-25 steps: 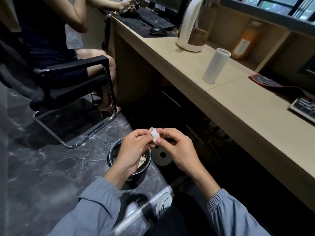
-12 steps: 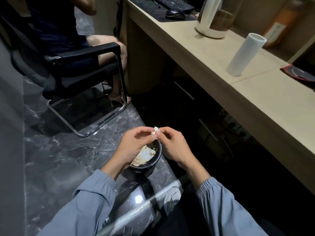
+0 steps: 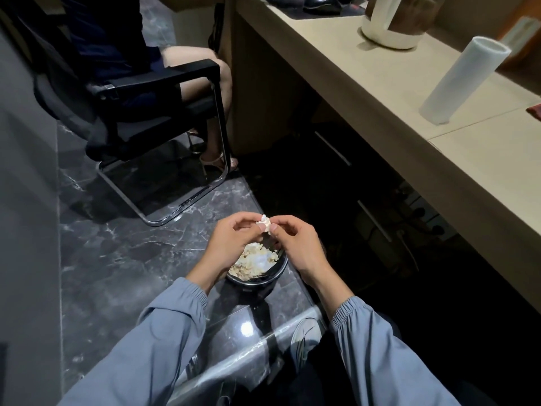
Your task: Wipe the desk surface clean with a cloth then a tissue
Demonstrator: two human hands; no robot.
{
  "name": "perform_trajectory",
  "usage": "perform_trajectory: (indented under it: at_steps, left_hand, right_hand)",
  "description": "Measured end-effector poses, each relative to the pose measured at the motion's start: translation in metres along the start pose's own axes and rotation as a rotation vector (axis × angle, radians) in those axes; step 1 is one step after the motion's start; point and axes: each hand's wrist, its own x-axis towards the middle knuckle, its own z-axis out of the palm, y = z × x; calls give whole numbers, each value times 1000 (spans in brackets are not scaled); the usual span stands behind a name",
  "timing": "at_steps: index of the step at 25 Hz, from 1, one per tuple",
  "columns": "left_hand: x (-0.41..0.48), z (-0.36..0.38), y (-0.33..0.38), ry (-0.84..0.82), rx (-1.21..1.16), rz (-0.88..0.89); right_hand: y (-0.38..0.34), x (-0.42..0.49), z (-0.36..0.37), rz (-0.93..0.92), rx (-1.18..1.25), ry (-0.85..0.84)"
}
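Note:
A small crumpled white tissue (image 3: 263,222) is pinched between the fingertips of my left hand (image 3: 231,244) and my right hand (image 3: 295,244). Both hands hover directly above a small black waste bin (image 3: 260,281) on the floor, which holds crumpled tissues. The light wooden desk (image 3: 380,92) runs along the right, away from my hands. No cloth is in view.
A white roll (image 3: 462,80) stands on the desk, and a white kettle (image 3: 386,22) sits further back. A seated person on a black chair (image 3: 158,112) is at the upper left. The floor is dark marble. Cables and drawers lie under the desk.
The view has tilted down and closer to the bin. My hands stay together over the bin, still pinching the tissue ball.

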Motion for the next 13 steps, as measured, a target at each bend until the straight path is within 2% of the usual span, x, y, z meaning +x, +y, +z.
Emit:
perform_trajectory:
  at_steps: [5, 8, 13]
  left_hand:
    - [24, -1, -19, 76, 140, -6]
    - [31, -3, -37, 99, 323, -39]
    - [23, 5, -43, 135, 218, -124]
  right_hand:
    - [12, 10, 0, 50, -56, 117]
    - [19, 8, -3, 108, -5, 141]
    - [29, 2, -9, 170, 95, 153]
